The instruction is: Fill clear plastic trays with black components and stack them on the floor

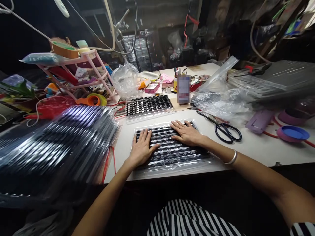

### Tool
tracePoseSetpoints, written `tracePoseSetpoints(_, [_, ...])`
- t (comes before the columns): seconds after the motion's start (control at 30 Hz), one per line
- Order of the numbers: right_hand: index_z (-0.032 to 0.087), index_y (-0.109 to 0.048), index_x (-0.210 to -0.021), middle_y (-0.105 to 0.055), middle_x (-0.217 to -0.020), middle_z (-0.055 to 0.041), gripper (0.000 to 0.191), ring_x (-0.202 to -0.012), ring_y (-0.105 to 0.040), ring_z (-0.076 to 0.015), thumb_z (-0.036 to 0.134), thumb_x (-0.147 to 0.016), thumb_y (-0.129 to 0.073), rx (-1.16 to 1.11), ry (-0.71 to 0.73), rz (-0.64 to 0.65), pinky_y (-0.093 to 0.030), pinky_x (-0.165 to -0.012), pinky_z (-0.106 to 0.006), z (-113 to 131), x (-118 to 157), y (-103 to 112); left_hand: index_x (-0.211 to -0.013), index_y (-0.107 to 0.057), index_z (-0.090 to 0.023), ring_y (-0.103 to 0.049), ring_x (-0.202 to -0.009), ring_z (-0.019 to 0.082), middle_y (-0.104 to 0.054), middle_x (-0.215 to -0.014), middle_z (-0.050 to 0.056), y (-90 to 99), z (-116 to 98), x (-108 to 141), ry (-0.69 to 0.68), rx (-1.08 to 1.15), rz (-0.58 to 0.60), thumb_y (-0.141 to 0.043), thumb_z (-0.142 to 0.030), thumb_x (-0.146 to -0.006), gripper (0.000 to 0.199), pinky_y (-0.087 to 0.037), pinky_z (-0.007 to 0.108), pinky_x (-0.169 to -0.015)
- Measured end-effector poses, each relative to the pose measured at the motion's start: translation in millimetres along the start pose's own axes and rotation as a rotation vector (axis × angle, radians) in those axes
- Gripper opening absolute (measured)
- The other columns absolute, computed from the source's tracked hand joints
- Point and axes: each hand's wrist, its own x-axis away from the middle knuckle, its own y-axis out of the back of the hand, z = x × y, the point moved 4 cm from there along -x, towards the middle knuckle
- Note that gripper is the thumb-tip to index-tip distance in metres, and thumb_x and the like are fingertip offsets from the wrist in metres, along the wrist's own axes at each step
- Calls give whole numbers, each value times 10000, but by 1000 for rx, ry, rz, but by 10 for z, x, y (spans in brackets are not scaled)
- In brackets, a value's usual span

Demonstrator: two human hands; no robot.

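Observation:
A clear plastic tray (169, 165) with rows of small dark parts lies flat on the white table in front of me. My left hand (141, 148) rests on the tray's left side, fingers stretched out and thumb spread. Across the tray's upper right part lies my right hand (186, 133), also flat with its fingers apart. Neither hand grips anything. Just beyond stands a second tray (149, 105) filled with small black and silvery pieces. What exactly the small parts are, I cannot make out.
A tall stack of filled plastic trays (61, 144) stands at the left. Black-handled scissors (227, 132) lie to the right, near crumpled clear plastic (221, 103). A pink rack (98, 70) holds tape rolls and clutter. A phone-like block (184, 89) stands upright at the back.

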Motion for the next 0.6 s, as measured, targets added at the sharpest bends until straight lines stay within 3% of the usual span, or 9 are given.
tracePoseSetpoints(0.17, [179,-365,-1406,-289,-1493,-131,588,-1381,-222,-280,531,-947,-261,15,32,-67,-197,-1073,-523,34,20,7,-1373,-388,-97,-265,-1361,309,-345,-1455,194,-15,102,-171,19,-18,-100,-278,-474,-935,588,-221,486,-1084])
tracePoseSetpoints(0.33, [310,-438,-1350,-332,-1474,-120,453,-1372,-241,-296,490,-948,-328,-31,53,-55,-185,-1045,-559,35,5,26,-1304,-485,-211,-299,-1338,355,-370,-1448,162,-84,82,-174,7,-17,-142,-325,-411,-936,448,-258,543,-1046])
tracePoseSetpoints(0.6, [222,-571,-1125,-502,-1280,-141,319,-1238,-416,-271,424,-933,-416,-127,17,-76,-223,-1000,-565,101,-181,10,-1102,-575,-201,-328,-1320,338,-419,-1416,135,-32,52,-215,10,54,-167,-401,-362,-910,305,-247,599,-1033])
